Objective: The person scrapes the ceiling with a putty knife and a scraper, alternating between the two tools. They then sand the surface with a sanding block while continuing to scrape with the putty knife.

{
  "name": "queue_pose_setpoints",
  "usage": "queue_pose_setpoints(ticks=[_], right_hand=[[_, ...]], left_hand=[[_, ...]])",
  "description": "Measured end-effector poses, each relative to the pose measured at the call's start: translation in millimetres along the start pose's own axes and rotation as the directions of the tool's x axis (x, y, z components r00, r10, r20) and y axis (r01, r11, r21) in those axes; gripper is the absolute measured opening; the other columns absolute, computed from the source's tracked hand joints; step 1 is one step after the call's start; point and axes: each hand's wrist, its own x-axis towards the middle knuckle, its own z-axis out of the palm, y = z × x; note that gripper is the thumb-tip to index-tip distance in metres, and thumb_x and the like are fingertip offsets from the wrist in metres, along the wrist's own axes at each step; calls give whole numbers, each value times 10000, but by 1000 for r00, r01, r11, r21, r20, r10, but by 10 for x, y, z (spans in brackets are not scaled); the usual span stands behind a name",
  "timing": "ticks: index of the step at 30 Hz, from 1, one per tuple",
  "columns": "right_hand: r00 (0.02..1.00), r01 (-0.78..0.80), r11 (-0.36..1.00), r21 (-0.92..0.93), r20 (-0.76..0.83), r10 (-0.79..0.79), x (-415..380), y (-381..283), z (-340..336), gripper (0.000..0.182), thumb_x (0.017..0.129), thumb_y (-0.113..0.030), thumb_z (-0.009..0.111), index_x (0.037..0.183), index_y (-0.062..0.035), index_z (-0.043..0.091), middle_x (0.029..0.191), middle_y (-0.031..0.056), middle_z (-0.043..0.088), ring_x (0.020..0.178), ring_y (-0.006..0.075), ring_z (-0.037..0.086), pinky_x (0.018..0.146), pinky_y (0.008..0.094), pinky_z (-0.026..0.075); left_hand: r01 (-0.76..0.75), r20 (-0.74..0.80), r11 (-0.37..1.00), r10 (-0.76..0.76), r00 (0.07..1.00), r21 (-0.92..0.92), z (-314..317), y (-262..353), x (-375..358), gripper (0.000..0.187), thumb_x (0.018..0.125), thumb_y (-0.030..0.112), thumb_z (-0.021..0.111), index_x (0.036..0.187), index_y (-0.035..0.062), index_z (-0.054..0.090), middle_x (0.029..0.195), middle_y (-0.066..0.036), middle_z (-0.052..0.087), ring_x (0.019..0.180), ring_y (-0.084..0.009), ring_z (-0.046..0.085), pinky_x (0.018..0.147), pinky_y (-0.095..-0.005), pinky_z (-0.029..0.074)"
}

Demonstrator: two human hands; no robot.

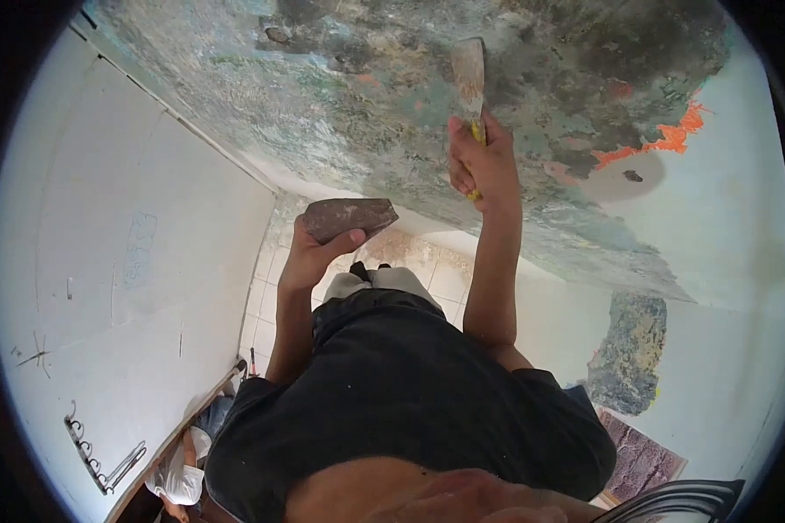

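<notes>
My right hand (pixel 487 166) grips a putty knife (pixel 468 77) by its yellow handle. The blade points up and lies over the patchy wall (pixel 392 113), where paint has come off and grey, green and orange layers show. Lower down on the left, in front of my body, my left hand (pixel 312 253) is closed around a dusty brown block-like piece (pixel 349 218), its thumb along the near side. This piece sits apart from the scraped surface in the view.
White panelling with a hook rack (pixel 92 458) stands on the left. Pale floor tiles (pixel 262 305) show below. A bare grey patch (pixel 630 349) marks the wall at right, above a brown textured panel (pixel 637 458). Another person in a white shirt (pixel 179 479) is at lower left.
</notes>
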Motion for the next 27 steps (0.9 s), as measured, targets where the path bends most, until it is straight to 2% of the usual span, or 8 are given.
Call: queue_pose_setpoints(ticks=[7, 9, 12, 15, 19, 21, 24, 27], right_hand=[[999, -8, 1000, -22, 36, 8, 30, -53, 3, 175, 938, -203, 672, 957, -78, 552, 519, -40, 399, 331, 48, 344, 304, 227, 263], [1000, -3, 999, -35, 3, 3, -37, -33, -8, 170, 940, -202, 670, 946, -80, 552, 520, -40, 399, 331, 49, 343, 305, 228, 262], [1000, 10, 998, -55, 16, -9, -4, -47, -24, 226, 937, -183, 668, 1090, -36, 593, 497, -37, 410, 339, 45, 353, 318, 241, 280], [999, 23, 999, -27, 43, -22, 10, -66, 51, 181, 938, -202, 672, 961, -77, 543, 527, -37, 399, 333, 51, 341, 304, 227, 259], [999, 13, 1000, -15, 35, -12, -24, -82, 9, 186, 938, -195, 673, 964, -68, 539, 547, -34, 413, 337, 51, 340, 302, 234, 263], [999, -4, 1000, 3, 33, 4, -3, -103, 52, 192, 937, -196, 674, 957, -64, 537, 555, -33, 420, 338, 51, 340, 301, 237, 265], [1000, -16, 998, -63, -3, 16, -50, -77, -53, 289, 932, -185, 676, 1169, -51, 578, 503, -40, 405, 335, 54, 354, 318, 245, 286], [999, -15, 997, -73, 47, 19, -4, -103, -35, 198, 939, -204, 665, 937, -62, 528, 550, -34, 415, 336, 50, 341, 300, 237, 261]], left_hand=[[100, -74, 994, -96, 993, 44, 4, -53, -29, 362, 789, 12, 731, 1140, -23, 650, 1083, -116, 712, 991, -185, 668, 881, -330, 532], [16, -29, 999, -14, 999, 43, 11, -47, -44, 353, 819, 22, 725, 1157, -34, 640, 1078, -104, 704, 967, -156, 654, 844, -303, 531], [-1, -39, 1000, 2, 999, 22, 23, 15, -41, 344, 834, 32, 722, 1160, -39, 637, 1066, -98, 703, 951, -137, 647, 822, -292, 531], [22, -35, 1000, -22, 999, 3, 36, -39, -90, 344, 836, 28, 716, 1163, -41, 638, 1075, -103, 705, 953, -133, 647, 835, -294, 527], [-53, -44, 998, 54, 998, 37, -9, -97, -112, 343, 835, 22, 713, 1164, -40, 641, 1081, -101, 707, 949, -130, 647, 835, -292, 526], [14, -58, 1000, -14, 998, 6, 21, -49, -117, 357, 800, 1, 726, 1144, -35, 639, 1076, -115, 711, 972, -175, 664, 874, -325, 524], [-18, -61, 1000, 17, 998, -7, 49, -17, -105, 356, 798, -1, 730, 1143, -31, 645, 1068, -113, 713, 964, -177, 667, 871, -323, 523], [-33, -61, 999, 35, 998, 27, -18, -58, -126, 343, 827, 13, 726, 1159, -35, 654, 1080, -99, 713, 950, -138, 653, 836, -287, 524]])
